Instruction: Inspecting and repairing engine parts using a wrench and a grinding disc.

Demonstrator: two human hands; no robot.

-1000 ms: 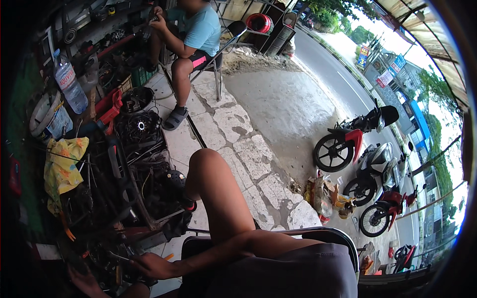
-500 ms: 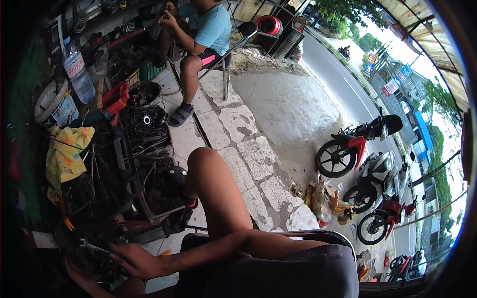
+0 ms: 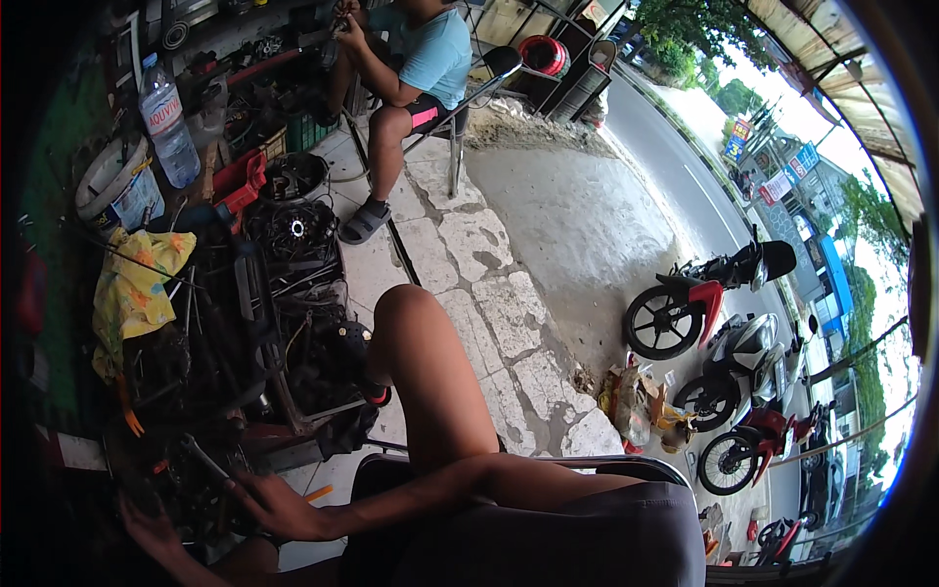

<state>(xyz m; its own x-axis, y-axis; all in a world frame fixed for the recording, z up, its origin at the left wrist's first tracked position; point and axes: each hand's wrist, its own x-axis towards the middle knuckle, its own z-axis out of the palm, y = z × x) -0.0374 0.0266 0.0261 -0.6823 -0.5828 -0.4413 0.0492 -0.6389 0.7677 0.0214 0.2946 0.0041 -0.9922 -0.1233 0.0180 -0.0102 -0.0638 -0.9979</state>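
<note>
At the lower left, my right hand [image 3: 269,504] holds a silver wrench [image 3: 205,455] over a cluster of dark, greasy metal parts [image 3: 186,489]. My left hand [image 3: 147,528] is low in shadow at the left of these parts, its fingers raised against them; whether they grip anything is unclear. An orange-handled object [image 3: 132,419] lies just above, below a yellow patterned cloth [image 3: 142,274] draped over tools. My bent bare knee [image 3: 411,328] rises beside the parts.
A co-worker [image 3: 425,64] in a light blue shirt sits on a chair. A water bottle [image 3: 171,127], bucket [image 3: 103,196] and red tray [image 3: 240,181] crowd the left. Several motorbikes [image 3: 670,318] stand at right beside a cracked tiled strip [image 3: 489,313] and a road [image 3: 665,147].
My right hand has moved slightly up and left with the wrench, whose end sits higher. The surrounding view has shifted right. A dark car has appeared on the road at the right.
</note>
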